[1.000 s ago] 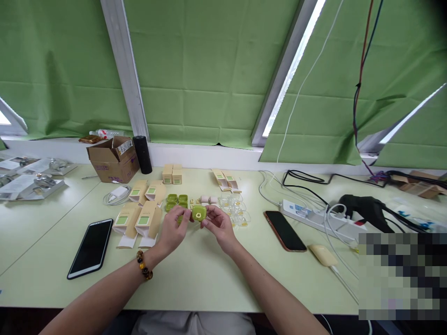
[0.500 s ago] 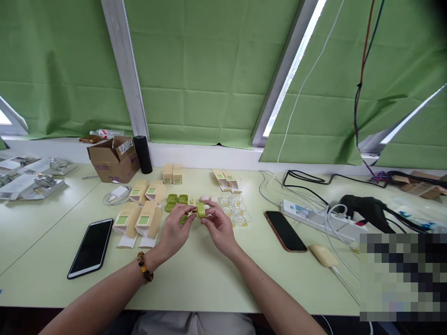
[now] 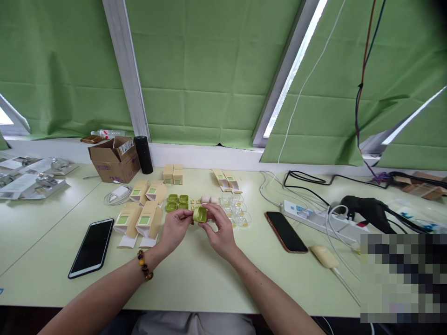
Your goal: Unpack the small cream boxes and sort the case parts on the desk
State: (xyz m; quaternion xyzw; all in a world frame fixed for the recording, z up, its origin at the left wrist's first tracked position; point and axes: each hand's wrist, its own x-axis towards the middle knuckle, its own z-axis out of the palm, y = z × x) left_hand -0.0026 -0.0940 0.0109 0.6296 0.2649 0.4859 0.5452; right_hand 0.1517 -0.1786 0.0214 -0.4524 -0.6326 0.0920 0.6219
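Between my two hands, tilted so that its open side faces me, is a small green square cup (image 3: 199,214). My right hand (image 3: 221,232) grips it from the right with thumb and fingers. The fingertips of my left hand (image 3: 175,230) are pinched together at its left side and touch it. Just beyond my left hand stand several similar green cups (image 3: 177,203) in a block. Tiny yellowish pieces (image 3: 193,202) and two pale pink pieces (image 3: 209,199) lie behind the held cup. Several clear plastic covers (image 3: 236,209) sit beyond my right hand.
Opened beige cartons (image 3: 149,218) stand at left near a dark phone (image 3: 91,249). Two closed beige boxes (image 3: 173,174) and two opened cartons (image 3: 226,181) are at the back. Right are another phone (image 3: 286,232), a power strip (image 3: 321,220) and cables. A cardboard box (image 3: 113,160) stands back left.
The green cup has turned so that its open side faces me, and it sits slightly lower. My left hand has drawn back a little, uncovering the block of green cups.
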